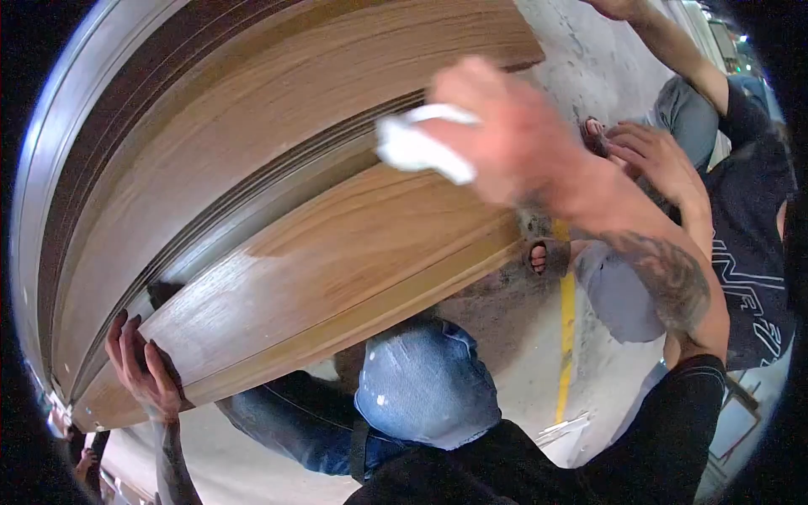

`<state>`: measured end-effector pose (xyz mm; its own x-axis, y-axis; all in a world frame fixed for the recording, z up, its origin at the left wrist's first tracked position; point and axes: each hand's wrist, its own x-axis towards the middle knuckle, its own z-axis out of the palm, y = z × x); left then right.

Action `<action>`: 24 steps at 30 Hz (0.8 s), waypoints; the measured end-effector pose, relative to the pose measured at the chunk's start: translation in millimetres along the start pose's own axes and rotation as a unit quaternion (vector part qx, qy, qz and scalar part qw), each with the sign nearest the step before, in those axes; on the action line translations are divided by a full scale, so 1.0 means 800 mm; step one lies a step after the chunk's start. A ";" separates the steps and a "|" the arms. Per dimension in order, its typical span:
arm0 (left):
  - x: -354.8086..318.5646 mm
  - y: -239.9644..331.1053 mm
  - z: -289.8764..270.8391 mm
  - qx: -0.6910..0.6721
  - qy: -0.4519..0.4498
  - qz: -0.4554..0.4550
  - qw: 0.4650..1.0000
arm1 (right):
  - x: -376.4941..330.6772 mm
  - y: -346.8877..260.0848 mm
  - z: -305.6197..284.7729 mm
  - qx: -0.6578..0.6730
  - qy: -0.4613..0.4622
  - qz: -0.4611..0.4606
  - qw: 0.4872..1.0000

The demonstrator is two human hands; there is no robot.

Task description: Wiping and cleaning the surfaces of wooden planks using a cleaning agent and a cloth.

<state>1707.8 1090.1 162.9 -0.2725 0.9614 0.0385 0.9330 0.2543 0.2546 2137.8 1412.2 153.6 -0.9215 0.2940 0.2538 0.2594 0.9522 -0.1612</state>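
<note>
A long wood-grain panel (pixel 337 244) with a stepped near edge lies slantwise across the view. At its lower left end my left hand (pixel 141 370) is closed round the edge, thumb on the near side and fingers over the far side. My right hand (pixel 505 126), smeared by motion, is closed on a white cloth (pixel 421 147) above the panel's upper right part; whether the cloth touches the surface I cannot tell. Beyond a dark grooved gap lies a second wood-grain panel (pixel 278 109).
A co-worker in dark clothes (pixel 749 236) sits close on the right, with one hand (pixel 661 160) near my right forearm. My denim-covered knee (pixel 425 383) is just below the panel. A yellow line (pixel 566 337) crosses the stained floor (pixel 539 379). Bare toes (pixel 539 257) show near the panel's right end.
</note>
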 end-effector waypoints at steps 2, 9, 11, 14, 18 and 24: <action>-0.003 -0.007 -0.001 0.024 0.003 0.016 1.000 | 0.012 -0.001 -0.004 0.029 -0.028 -0.018 0.999; 0.008 0.014 -0.006 0.032 0.009 0.012 0.999 | -0.037 0.016 -0.009 -0.026 0.005 0.077 0.997; 0.003 0.001 -0.004 0.012 0.002 0.019 1.000 | -0.023 0.014 -0.017 -0.041 0.004 0.044 0.998; -0.001 -0.007 -0.003 0.030 0.011 0.003 0.999 | -0.013 0.020 -0.027 -0.061 0.013 -0.023 0.998; 0.002 -0.002 0.006 -0.037 0.022 -0.007 0.999 | 0.034 -0.020 0.001 -0.028 0.057 -0.070 0.996; 0.001 -0.005 0.001 0.002 0.022 0.004 1.000 | 0.018 -0.014 0.005 -0.004 0.051 -0.029 0.998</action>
<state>1704.0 1089.7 161.0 -0.2758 0.9576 0.0832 0.9361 0.2480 0.2495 2120.3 1405.4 155.4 -0.9010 0.2451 0.3580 0.2096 0.9683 -0.1356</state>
